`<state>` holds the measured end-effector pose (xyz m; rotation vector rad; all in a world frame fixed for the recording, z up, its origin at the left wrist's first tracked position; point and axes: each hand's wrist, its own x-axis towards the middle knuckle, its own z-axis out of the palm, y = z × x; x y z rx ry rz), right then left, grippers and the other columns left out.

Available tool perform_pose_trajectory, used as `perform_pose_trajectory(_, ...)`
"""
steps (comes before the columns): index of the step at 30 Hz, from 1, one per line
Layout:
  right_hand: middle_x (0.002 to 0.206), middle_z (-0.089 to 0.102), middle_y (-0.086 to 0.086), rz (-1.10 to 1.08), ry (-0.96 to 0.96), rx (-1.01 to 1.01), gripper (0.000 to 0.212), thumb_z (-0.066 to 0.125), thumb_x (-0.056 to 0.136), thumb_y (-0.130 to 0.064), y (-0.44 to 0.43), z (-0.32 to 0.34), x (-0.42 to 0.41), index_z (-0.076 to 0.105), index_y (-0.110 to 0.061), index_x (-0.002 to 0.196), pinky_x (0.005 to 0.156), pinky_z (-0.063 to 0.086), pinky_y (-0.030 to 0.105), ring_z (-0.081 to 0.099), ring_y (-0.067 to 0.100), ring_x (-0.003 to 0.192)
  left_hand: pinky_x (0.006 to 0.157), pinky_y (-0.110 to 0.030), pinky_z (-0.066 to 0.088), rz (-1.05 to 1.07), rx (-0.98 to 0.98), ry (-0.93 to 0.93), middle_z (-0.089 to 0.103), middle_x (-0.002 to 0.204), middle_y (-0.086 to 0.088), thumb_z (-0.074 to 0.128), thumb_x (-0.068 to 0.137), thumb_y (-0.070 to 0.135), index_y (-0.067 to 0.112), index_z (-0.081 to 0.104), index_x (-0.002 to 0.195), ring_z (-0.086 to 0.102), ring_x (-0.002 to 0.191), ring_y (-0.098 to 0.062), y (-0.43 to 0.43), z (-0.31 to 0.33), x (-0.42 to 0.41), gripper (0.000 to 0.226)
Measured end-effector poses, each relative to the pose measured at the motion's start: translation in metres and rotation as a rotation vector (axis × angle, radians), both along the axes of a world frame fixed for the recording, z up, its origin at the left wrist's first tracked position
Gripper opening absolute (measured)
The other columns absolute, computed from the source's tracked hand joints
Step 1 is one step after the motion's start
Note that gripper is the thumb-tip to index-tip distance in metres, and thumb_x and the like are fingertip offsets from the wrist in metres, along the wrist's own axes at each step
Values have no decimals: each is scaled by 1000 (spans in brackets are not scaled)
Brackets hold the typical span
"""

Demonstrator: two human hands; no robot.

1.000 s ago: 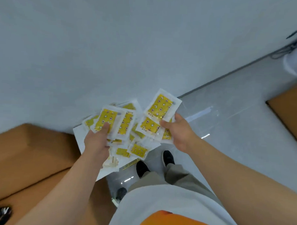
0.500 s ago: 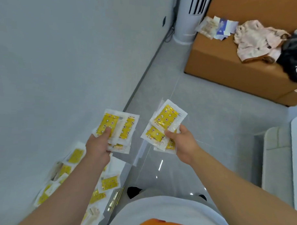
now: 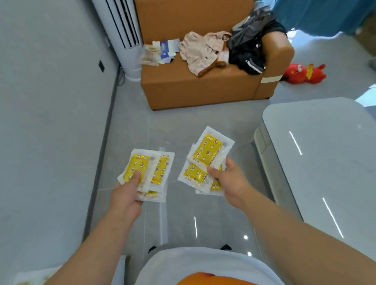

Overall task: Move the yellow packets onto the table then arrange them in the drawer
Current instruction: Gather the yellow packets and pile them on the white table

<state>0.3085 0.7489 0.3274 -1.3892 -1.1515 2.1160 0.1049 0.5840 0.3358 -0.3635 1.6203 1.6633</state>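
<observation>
Floor (image 3: pixel 130 123): grey glossy tile, centre.
Tabletop (image 3: pixel 331 158): pale, rounded corner, 3 o'clock.
Sofa (image 3: pixel 195 87): tan, 12 o'clock.
Tower fan (image 3: pixel 121 22): white, 11 o'clock, beside sofa.
Clothes (image 3: pixel 198 51): pink and dark heap on sofa seat.
Toy (image 3: pixel 302 72): red, on floor, 2 o'clock.
Left hand (image 3: pixel 126 198): fingers curled under, thumb on top, gripping left packets (image 3: pixel 152 171), yellow, fanned.
Right hand (image 3: pixel 230 182): same grip on right packets (image 3: pixel 205 155), yellow, fanned.
Both bunches held above floor, apart, tabletop at their 3 o'clock.
</observation>
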Motion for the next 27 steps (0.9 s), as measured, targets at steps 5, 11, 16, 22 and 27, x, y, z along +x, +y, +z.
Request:
perform_pose_trajectory(5,113,76,-3,-183,-9,1,39,70,93,-4,63,-2,74,64,-24,126,94,57,54,75,23,102,77,-45,59,-181,-8,-9,75,114,-5,70,94,16,19,65,124,72,101,-28,99,4,49,31)
perform_pose_trajectory(11,110,77,-5,-428,-47,-28,33,69,94,-4,134,-17,137,66,-30,115,90,59,50,75,22,100,81,-49,59,-400,-47,4,75,116,-7,71,93,15,17,65,127,73,102,-29,227,-12,70,35)
perform_pose_trajectory(16,113,74,-4,-636,-161,-64,31,72,93,-9,201,-36,180,64,-33,110,93,57,53,73,25,102,77,-44,60,-617,-102,5,76,110,-6,74,91,18,18,66,122,74,95,-27,352,-36,95,32)
perform_pose_trajectory(22,120,72,0,-908,-200,-135,37,72,93,-10,268,-52,217,62,-29,124,95,56,56,72,29,104,55,-32,58,-898,-149,38,76,96,-3,75,91,17,21,69,104,74,81,-24,498,-48,140,15)
perform_pose_trajectory(27,121,70,1,-1088,-206,-210,31,70,94,-8,310,-64,247,61,-27,117,93,57,55,71,29,105,73,-54,62,-1077,-137,51,77,100,-7,74,91,14,20,70,107,74,87,-29,595,-50,194,17)
